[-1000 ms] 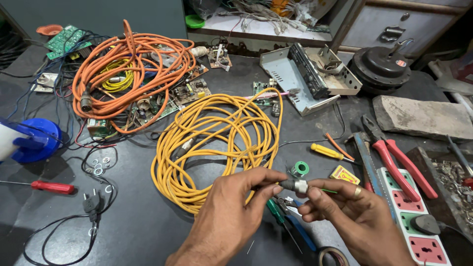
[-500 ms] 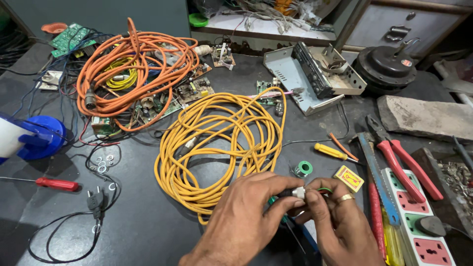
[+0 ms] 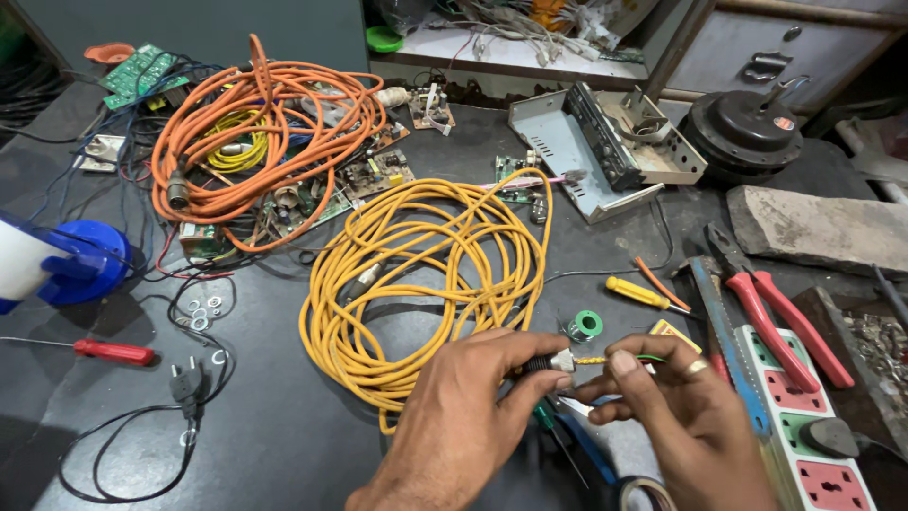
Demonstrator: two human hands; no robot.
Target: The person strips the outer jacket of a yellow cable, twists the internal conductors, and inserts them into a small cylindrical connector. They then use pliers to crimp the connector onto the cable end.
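My left hand [image 3: 468,416] pinches a small black and silver cable connector [image 3: 551,362] between thumb and fingers. My right hand [image 3: 676,412], with a ring on one finger, pinches the thin yellow and green wire ends [image 3: 596,360] that stick out of that connector. Both hands hover over the dark table, just below a large loose coil of yellow cable [image 3: 426,274]. A small green solder spool [image 3: 584,326] lies right behind the hands.
An orange cable coil [image 3: 255,123] lies over circuit boards at the back left. A yellow screwdriver [image 3: 643,295], red-handled pliers [image 3: 771,308] and a power strip [image 3: 804,416] sit at right. A red screwdriver [image 3: 104,352], a black plug [image 3: 186,383] and a blue stand [image 3: 80,265] are at left.
Both hands shifted slightly lower and to the right on the table. The right fingers slid out along the thin wires away from the connector.
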